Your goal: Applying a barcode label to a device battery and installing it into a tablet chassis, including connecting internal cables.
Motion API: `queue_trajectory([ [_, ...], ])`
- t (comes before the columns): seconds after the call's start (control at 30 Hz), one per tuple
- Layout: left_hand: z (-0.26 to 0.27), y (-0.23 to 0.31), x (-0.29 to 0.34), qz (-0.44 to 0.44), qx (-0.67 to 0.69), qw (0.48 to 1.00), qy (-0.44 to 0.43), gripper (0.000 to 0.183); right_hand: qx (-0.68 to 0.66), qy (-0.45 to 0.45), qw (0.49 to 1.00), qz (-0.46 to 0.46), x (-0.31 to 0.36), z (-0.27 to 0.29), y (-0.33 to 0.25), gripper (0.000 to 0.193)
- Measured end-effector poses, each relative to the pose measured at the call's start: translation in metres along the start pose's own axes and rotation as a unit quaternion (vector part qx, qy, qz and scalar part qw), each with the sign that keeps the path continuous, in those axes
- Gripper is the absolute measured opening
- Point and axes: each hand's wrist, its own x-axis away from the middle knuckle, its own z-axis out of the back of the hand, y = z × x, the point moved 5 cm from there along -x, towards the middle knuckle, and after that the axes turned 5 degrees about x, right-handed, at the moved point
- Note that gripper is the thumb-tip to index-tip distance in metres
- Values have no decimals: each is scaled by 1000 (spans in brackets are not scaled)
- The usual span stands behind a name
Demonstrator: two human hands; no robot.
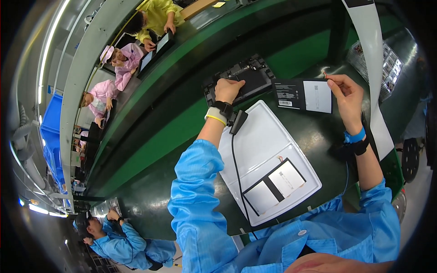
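Note:
Between the thumb and fingers of my right hand [347, 98] is a flat black battery pack [296, 101], gripped by its right end. It is raised over the bench and has a pale panel and a small white label; short coloured wires stick up near my fingertips. My left hand [229, 90] is closed over the left part of an opened black tablet housing [259, 75], thumb and fingers bunched on it; its fingertips are partly hidden. Another battery pack [275, 186], with two pale cells in a black frame, lies in the white tray [248, 125] nearer to me.
A black cable [238, 173] runs from my left wrist across the tray. A white strip [374, 77] hangs at the right, before a clear tray of small parts [380, 68]. Co-workers sit along the green line [182, 54]; a person in blue [120, 243] works at lower left.

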Motion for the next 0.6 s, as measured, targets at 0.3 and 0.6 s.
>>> queue_trajectory([
  [0.3, 8, -8, -13, 8, -24, 996, 85, 33, -10, -3, 1000, -5, 5, 0, -8, 12],
  [0.6, 13, -16, -11, 47, 88, 995, 0, 22, -4, -3, 1000, -10, 5, 4, -6, 12],
])
